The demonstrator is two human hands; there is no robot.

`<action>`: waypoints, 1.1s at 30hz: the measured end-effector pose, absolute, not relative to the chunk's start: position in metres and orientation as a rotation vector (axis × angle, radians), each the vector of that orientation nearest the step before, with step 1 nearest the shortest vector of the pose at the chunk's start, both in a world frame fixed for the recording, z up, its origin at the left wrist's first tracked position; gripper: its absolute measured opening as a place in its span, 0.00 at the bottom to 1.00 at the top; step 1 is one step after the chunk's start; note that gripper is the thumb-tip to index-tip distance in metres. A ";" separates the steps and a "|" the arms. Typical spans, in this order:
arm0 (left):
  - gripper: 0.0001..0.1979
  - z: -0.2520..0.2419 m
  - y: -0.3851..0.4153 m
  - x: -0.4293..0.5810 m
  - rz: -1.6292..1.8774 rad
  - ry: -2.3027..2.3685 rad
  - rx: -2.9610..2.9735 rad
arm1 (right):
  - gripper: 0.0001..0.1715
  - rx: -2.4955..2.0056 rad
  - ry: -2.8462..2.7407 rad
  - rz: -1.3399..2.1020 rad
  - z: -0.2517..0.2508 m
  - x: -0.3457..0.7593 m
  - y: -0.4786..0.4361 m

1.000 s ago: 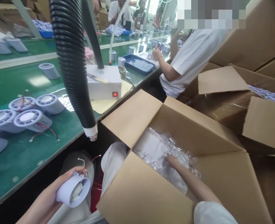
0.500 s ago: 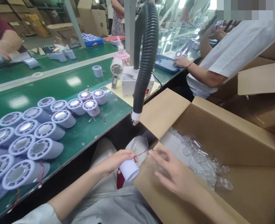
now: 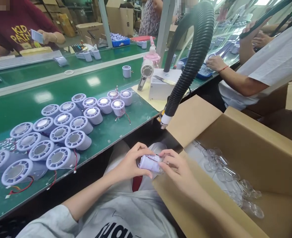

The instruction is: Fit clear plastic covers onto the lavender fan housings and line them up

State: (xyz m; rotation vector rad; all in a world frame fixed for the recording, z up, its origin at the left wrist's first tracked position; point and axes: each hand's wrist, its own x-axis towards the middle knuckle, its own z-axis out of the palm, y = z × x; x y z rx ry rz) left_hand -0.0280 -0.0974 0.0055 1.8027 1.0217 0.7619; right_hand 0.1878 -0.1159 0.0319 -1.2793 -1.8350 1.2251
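A lavender cylinder (image 3: pixel 149 163) lies sideways between both hands above my lap, with a thin dark red wire along its upper side. My left hand (image 3: pixel 133 162) is wrapped round its left end, thumb below and fingers above. The fingers of my right hand (image 3: pixel 173 162) hold its right end, where something clear shows, too blurred to make out. Several similar lavender cylinders (image 3: pixel 78 139) stand on the green table to the left, some with red wires.
An open cardboard box (image 3: pixel 265 155) with clear plastic parts (image 3: pixel 225 172) is at the right. A black ribbed hose (image 3: pixel 185 72) hangs ahead. Beyond it are a white device (image 3: pixel 158 87) and a person's arm (image 3: pixel 245 79). Another person (image 3: pixel 24 26) is across the green table (image 3: pixel 106 135).
My right hand has moved from the wire's end onto the cylinder. The cylinder has turned to lie more level, and my left hand's grip has shifted. The view has swung left.
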 end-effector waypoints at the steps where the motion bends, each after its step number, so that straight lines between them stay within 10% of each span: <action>1: 0.34 0.003 -0.098 -0.029 0.754 0.983 1.813 | 0.20 -1.296 -1.768 1.260 0.033 0.187 -0.116; 10: 0.34 0.012 -0.108 -0.026 0.688 0.826 1.368 | 0.14 -1.190 -1.429 1.516 0.036 0.196 -0.110; 18: 0.36 0.012 -0.114 -0.030 0.685 0.774 1.082 | 0.23 -1.076 -1.994 1.000 0.031 0.203 -0.126; 33: 0.40 0.021 -0.117 -0.040 0.755 0.691 1.388 | 0.24 -1.090 -1.647 1.501 0.040 0.197 -0.127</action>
